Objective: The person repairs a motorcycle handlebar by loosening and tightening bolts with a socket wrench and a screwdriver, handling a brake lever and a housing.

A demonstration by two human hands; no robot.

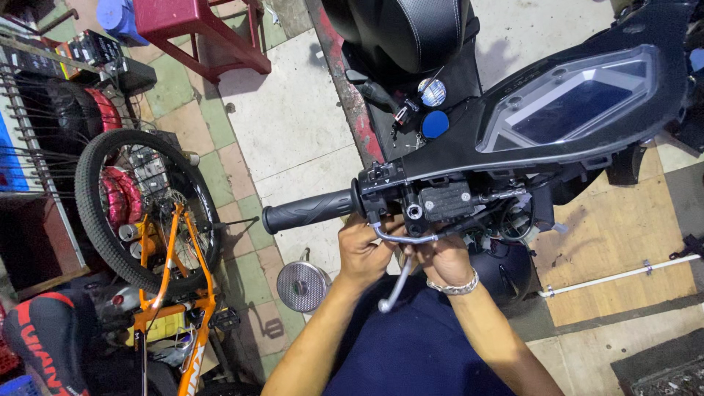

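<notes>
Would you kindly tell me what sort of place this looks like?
Probably a small motorbike and bicycle repair shop: a scooter's handlebar being worked on by both hands, an orange bicycle parked beside it, and spare tyres stacked at the left.

Two hands work under the handlebar: left hand [364,253] and right hand [442,258]. One brake lever [400,238] sits between them. One grip [308,210], one dashboard [572,99], one seat [400,29]. One orange bicycle [172,293] with one wheel [143,205] showing. One red stool [202,29]. One round metal strainer [303,286]. One wrist bracelet [458,286].
</notes>
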